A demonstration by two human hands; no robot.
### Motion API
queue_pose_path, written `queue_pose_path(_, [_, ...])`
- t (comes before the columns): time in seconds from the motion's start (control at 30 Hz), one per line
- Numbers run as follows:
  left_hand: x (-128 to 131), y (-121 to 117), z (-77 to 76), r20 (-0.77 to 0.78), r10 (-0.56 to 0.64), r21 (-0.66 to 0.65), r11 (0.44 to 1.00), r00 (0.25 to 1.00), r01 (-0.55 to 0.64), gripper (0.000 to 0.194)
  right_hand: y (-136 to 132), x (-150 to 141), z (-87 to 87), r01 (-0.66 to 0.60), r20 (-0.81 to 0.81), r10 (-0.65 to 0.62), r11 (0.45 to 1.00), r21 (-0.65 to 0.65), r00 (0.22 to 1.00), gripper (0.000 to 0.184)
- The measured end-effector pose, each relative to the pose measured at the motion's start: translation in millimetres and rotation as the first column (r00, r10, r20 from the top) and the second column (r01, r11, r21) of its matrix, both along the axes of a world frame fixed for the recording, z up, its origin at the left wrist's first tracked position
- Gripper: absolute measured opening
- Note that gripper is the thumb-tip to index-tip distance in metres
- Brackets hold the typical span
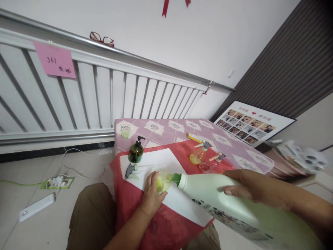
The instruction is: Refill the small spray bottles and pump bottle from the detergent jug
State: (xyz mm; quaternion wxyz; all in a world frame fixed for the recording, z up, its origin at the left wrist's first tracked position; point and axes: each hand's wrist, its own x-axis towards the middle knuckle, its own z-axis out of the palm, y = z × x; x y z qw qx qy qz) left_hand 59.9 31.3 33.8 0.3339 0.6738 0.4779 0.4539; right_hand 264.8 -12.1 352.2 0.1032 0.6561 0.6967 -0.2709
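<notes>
My left hand (152, 194) is closed around a small clear bottle (164, 183) with yellow-green liquid in it, over a white sheet (161, 158). A big pale green jug (210, 191) is gripped by my right hand (240, 185). It lies tilted, its green spout (176, 179) at the small bottle's mouth; whether liquid is flowing I cannot make out. Left of the small bottle lies a grey and green spray head (130, 171). Behind that, a dark green pump bottle (135, 152) stands upright.
A clear spray bottle (198, 155) with yellow liquid and another clear spray bottle (210, 166) stand on the red cloth (158, 225). Behind them lies a yellow box (195, 137). A pale green lid (125, 133) is on the patterned tablecloth (153, 126). The radiator (104, 93) stands behind.
</notes>
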Motion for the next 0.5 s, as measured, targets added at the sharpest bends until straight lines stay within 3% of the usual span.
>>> queue_pose_path(0.1, [-0.1,0.0,0.7,-0.003,0.002,0.002,1.0,1.0,-0.002,0.08,1.2,-0.7,1.9,-0.011,-0.033,0.008,0.996,-0.089,0.999,0.043])
queue_pose_path(0.5, [-1.0,-0.7,2.5,-0.005,-0.008,-0.006,1.0,1.0,0.008,0.082,4.5,-2.9,4.0,0.025,-0.017,-0.027,0.996,-0.091,0.999,0.041])
